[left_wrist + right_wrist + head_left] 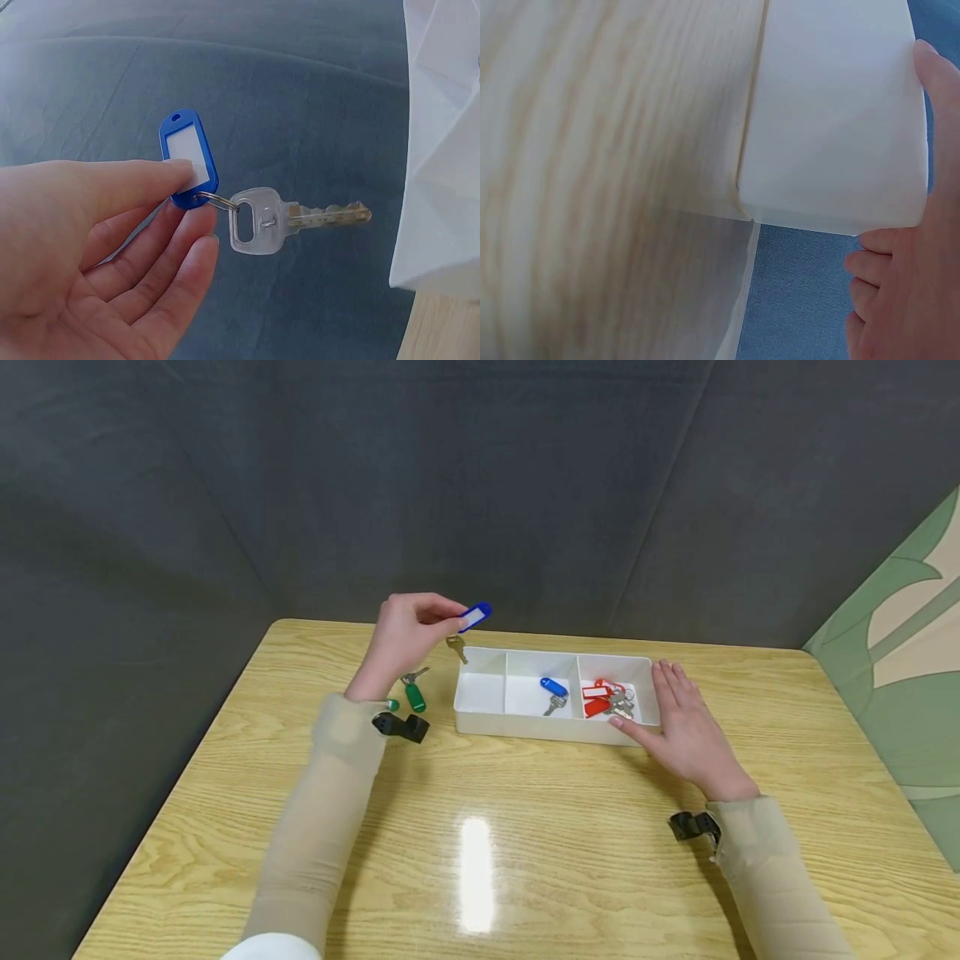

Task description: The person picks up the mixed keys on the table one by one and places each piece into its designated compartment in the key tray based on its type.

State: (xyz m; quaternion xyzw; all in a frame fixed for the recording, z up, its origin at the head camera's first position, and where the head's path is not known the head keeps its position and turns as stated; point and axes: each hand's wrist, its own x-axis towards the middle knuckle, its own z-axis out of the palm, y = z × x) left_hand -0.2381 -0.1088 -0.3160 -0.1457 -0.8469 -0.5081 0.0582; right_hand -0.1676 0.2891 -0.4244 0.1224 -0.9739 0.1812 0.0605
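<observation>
Above the back left corner of a white three-compartment box (540,727), my left hand (400,633) pinches a blue key tag (476,616) between thumb and fingers. A key (259,221) with a clear plastic head hangs from the tag's ring, close to the box in the head view. My right hand (692,739) lies against the box's right end, fingers extended along that side and thumb at the front rim. A blue-tagged key (553,686) lies in the middle compartment. Several red-tagged keys (597,707) lie overlapping in the right one. The left compartment holds nothing visible.
Left of the box, a green key tag (415,697) with a key lies on the wooden table (570,835). Another green piece (393,704) shows partly behind my left wrist. A dark cloth partition (480,493) stands along the table's back edge.
</observation>
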